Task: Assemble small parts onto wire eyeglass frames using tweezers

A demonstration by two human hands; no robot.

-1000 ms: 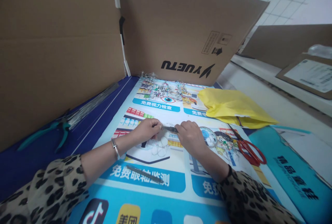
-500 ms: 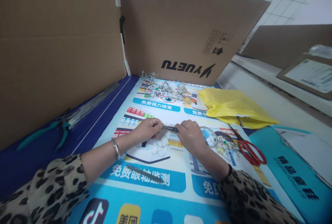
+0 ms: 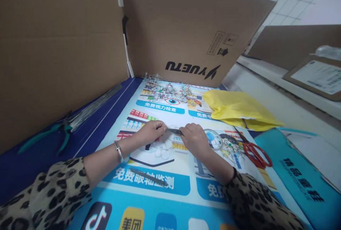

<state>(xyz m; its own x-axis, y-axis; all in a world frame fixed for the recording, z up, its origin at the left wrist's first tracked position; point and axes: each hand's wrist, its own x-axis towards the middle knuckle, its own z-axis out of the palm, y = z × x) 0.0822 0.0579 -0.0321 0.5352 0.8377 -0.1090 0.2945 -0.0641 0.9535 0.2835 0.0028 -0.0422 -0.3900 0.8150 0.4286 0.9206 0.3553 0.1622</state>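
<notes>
My left hand (image 3: 151, 132) and my right hand (image 3: 195, 138) meet over a printed poster (image 3: 170, 187) on the table. Both are closed in a pinch on a thin dark tool (image 3: 174, 130) that spans between their fingertips. What the left fingers hold besides it is too small to make out. Under the hands lie a few white bead-like pieces (image 3: 163, 149) on thin wire. A second dark slim tool (image 3: 149, 177) lies on the poster nearer me. A silver bangle (image 3: 118, 151) is on my left wrist.
Cardboard walls (image 3: 64, 45) stand at the left and back. Teal pliers (image 3: 55, 134) and a bundle of wire rods (image 3: 93, 107) lie at left. A yellow bag (image 3: 237, 109), a round clear dish (image 3: 214, 139) and red scissors (image 3: 255, 153) sit at right.
Nothing has clearly moved. Both hands stay pinched on the dark tool in the same spot, and the view has shifted slightly.
</notes>
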